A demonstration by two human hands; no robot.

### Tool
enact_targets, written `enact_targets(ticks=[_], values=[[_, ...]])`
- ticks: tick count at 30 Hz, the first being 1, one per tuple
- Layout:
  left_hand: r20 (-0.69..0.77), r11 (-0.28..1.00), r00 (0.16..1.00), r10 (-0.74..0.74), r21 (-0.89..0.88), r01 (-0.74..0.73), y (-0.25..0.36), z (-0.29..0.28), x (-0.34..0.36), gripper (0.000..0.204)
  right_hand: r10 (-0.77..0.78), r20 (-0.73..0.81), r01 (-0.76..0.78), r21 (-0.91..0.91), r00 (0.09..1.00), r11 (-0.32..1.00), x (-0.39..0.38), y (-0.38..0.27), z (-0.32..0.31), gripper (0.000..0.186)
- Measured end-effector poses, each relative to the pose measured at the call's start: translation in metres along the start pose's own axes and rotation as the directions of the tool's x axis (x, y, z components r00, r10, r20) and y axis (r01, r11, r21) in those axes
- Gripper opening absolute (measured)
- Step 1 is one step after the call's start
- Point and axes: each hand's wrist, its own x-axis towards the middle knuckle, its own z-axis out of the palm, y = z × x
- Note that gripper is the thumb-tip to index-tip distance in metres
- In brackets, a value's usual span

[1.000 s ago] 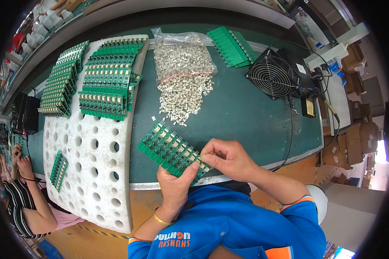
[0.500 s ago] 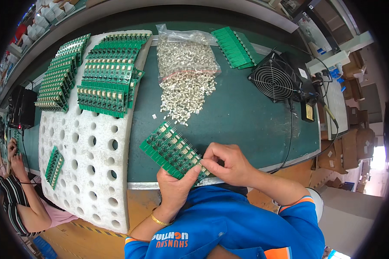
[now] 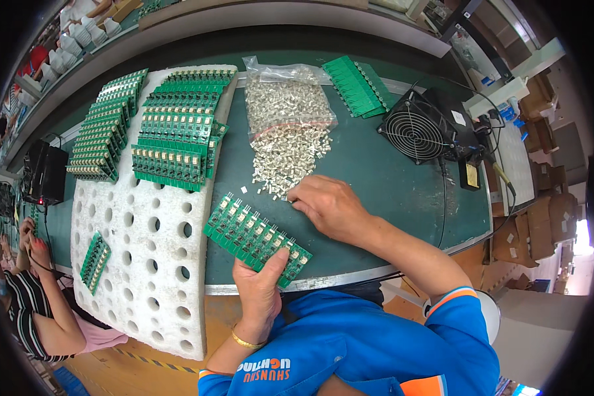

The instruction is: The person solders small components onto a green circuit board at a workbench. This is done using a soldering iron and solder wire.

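Note:
My left hand [image 3: 263, 285] grips the near edge of a green circuit board panel [image 3: 251, 233] and holds it tilted above the green mat. Small white parts sit in rows on this panel. My right hand [image 3: 329, 206] reaches forward with curled fingers. Its fingertips touch the near edge of a pile of small white connector parts [image 3: 289, 153]. Whether it has pinched one is hidden. The pile spills from a clear plastic bag [image 3: 285, 99] lying farther back.
A white perforated foam sheet [image 3: 138, 264] on the left carries overlapping rows of green boards [image 3: 178, 135], with one small board [image 3: 95, 261] near its left edge. More boards [image 3: 358, 86] lie at the back beside a black fan [image 3: 417, 132]. Another person [image 3: 33, 297] sits at lower left.
My right hand left the board panel and moved forward to the parts pile. My left hand keeps holding the panel.

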Motion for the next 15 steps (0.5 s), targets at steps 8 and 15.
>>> enact_targets(ticks=[8,15], values=[[0.014,1.0,1.0,0.005,-0.015,-0.005,0.0,-0.003,0.001,0.03,-0.049,0.156,0.088,-0.253,0.986,0.964,0.016,-0.009,0.001,0.006],[0.022,1.0,1.0,0.008,-0.004,-0.008,0.0,-0.002,0.002,0.029,-0.09,0.145,0.135,-0.339,0.985,0.931,0.009,-0.013,0.002,0.004]])
